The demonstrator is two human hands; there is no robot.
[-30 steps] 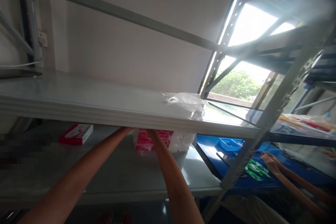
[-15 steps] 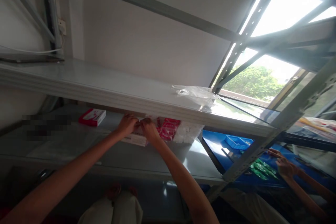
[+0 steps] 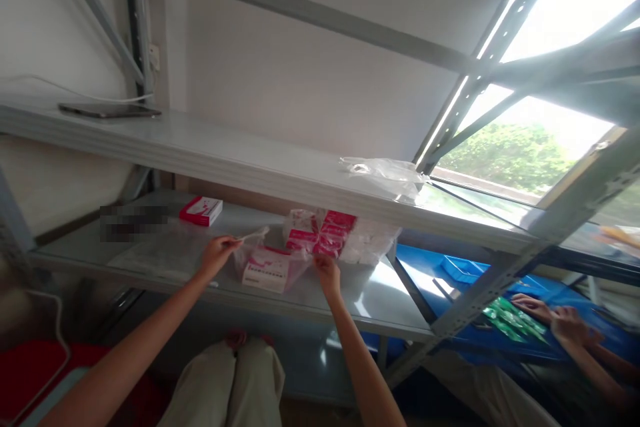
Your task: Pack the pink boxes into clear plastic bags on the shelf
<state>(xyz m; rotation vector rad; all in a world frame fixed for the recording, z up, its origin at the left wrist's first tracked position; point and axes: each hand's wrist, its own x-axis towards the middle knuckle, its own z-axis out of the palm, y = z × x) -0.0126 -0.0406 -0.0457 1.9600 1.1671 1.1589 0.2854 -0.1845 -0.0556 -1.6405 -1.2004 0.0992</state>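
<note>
A clear plastic bag with a red-and-white box inside rests on the lower shelf. My left hand pinches one of its ends, pulled out to the left. The opposite end is gripped by my right hand, so the plastic spreads between the two. Right behind the bag lie bagged red-and-white boxes, beside more crumpled clear plastic. Another red-and-white box sits by itself farther left, with flat clear plastic in front of it.
The upper shelf overhangs the work; a dark flat device and a clear plastic bag lie on it. A metal upright stands to the right. Past it, another person's hands are near green packets on a blue table.
My hands, close together over the box before, have moved apart, stretching the bag's ends to left and right. The view has shifted slightly. The other person's hands have moved a little.
</note>
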